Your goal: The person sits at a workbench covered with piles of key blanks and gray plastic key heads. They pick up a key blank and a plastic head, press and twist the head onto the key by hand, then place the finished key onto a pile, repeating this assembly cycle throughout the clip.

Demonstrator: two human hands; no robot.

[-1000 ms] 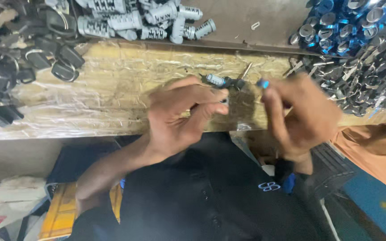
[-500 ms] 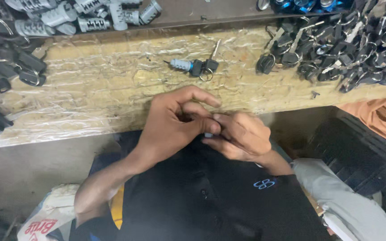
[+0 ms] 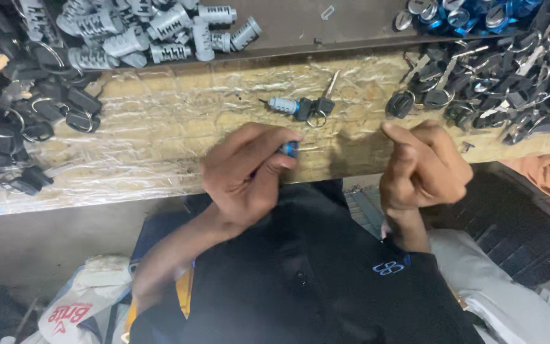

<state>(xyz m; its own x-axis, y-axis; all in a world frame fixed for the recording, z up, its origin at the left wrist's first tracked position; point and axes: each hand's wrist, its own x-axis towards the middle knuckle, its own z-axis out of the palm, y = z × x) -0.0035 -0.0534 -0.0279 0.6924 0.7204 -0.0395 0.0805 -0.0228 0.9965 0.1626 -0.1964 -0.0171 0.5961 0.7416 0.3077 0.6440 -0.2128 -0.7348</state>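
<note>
The left hand [image 3: 246, 172] is closed around a small blue piece [image 3: 289, 149], which shows only a little between the thumb and the fingers, just over the near edge of the bench [image 3: 160, 134]. The right hand [image 3: 424, 169] is well apart from it, curled loosely with the thumb up, and I cannot tell if it holds anything. Between the hands, further on the bench, lies a silver lock cylinder with black keys on a ring [image 3: 300, 107]. A heap of grey cylinders [image 3: 135, 32] is at the far left, black keys [image 3: 27, 121] at the left edge, and more black keys [image 3: 504, 95] at the right.
</note>
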